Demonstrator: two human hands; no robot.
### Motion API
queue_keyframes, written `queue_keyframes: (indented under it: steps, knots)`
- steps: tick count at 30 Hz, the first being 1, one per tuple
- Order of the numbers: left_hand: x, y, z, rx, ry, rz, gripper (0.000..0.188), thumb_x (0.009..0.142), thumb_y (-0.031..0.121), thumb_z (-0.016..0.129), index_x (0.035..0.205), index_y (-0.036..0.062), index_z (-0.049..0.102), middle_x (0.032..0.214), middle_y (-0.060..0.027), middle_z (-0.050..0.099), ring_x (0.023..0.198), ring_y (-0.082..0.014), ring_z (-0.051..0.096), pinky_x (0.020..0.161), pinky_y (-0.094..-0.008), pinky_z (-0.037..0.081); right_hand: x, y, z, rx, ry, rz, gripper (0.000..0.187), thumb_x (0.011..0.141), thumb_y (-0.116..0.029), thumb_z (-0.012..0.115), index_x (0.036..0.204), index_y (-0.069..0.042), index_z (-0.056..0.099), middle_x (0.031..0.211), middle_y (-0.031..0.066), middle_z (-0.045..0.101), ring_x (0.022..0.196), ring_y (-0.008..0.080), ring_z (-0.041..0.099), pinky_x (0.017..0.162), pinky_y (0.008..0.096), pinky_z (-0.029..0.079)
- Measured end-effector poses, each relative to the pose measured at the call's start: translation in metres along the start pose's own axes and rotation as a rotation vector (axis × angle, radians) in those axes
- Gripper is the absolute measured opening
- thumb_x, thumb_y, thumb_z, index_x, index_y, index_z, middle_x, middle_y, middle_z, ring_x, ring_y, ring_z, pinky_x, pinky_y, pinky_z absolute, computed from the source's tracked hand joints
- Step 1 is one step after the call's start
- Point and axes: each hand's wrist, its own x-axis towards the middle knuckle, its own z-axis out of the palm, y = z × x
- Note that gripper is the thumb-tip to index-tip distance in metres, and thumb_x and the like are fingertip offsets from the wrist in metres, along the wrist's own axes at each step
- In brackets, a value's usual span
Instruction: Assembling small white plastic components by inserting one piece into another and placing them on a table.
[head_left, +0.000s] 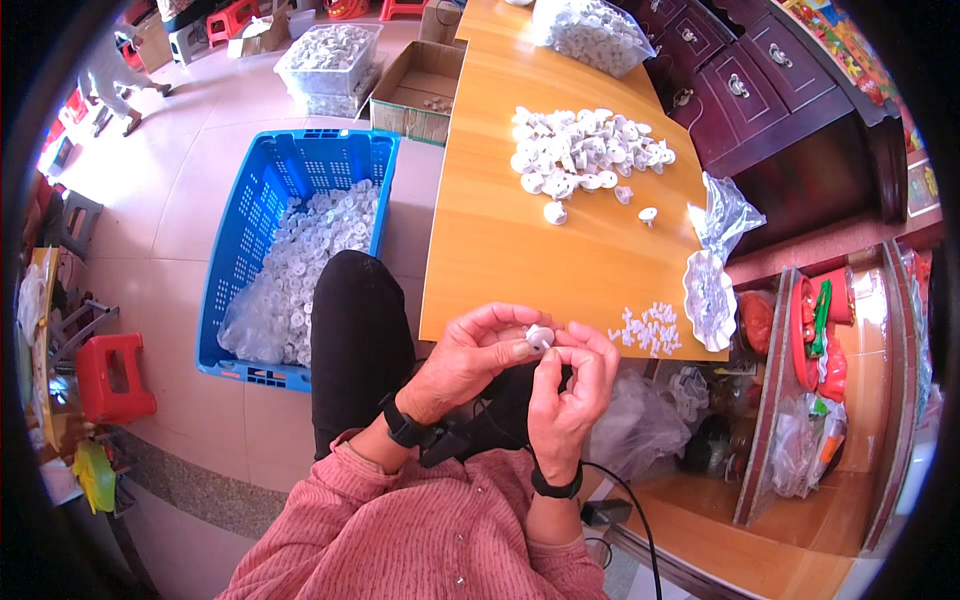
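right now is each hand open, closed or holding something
Left hand: closed, holding a small white part.
Right hand: pinched closed right by that part; whether it grips anything can't be told.

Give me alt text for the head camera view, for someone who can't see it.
A person's left hand pinches a small white part, the right hand close by, beside an orange-brown table bearing a heap of white parts; a blue crate to the left holds white pieces.

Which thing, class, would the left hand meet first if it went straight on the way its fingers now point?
Beyond the white piece at its fingers, the left hand would probably meet the right hand first, just rightward; exact depth is unclear from this single view.
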Motion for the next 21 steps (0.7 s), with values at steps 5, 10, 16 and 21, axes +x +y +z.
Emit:
queue_keyframes:
  steps: [5,10,16,21]
  knots:
    - [0.0007,-0.0025,-0.0008,0.056,-0.004,0.026,0.028,0.095,-0.003,0.065,0.122,0.0011,0.062,0.126,-0.0153,0.065,0.12,-0.0252,0.063,0.105,-0.0399,0.052,0.0006,0.0,0.0012,0.001,-0.003,0.016,0.011,0.084,0.003,0.066,0.089,0.0,0.056,0.113,0.0205,0.06,0.099,0.0328,0.065,0.088,0.0431,0.054]
    - [0.0005,-0.0065,-0.0026,0.066,-0.023,0.039,0.029,0.094,-0.005,0.065,0.122,0.0016,0.062,0.127,-0.0163,0.064,0.121,-0.0256,0.062,0.107,-0.0406,0.05,-0.0018,0.0041,0.0012,0.027,0.012,0.023,0.011,0.084,0.004,0.065,0.089,0.0,0.056,0.114,0.0208,0.06,0.098,0.0326,0.066,0.087,0.0427,0.055]
    - [-0.0014,-0.0067,-0.0027,0.072,-0.029,0.08,0.029,0.094,-0.005,0.065,0.122,0.0032,0.062,0.129,-0.0176,0.064,0.122,-0.0262,0.061,0.108,-0.0408,0.049,-0.0036,0.0041,0.0002,0.086,-0.019,0.036,0.008,0.089,0.007,0.06,0.092,0.002,0.054,0.121,0.0187,0.054,0.106,0.0278,0.064,0.091,0.0369,0.054]
    - [-0.0021,-0.0008,-0.0001,-0.004,-0.001,0.034,0.031,0.094,-0.004,0.066,0.124,0.003,0.062,0.126,-0.0148,0.064,0.121,-0.0258,0.062,0.106,-0.0399,0.051,-0.0016,0.0017,0.0036,0.068,0.029,0.018,0.012,0.084,0.004,0.066,0.089,0.0,0.056,0.114,0.0213,0.06,0.099,0.0323,0.066,0.088,0.0422,0.055]
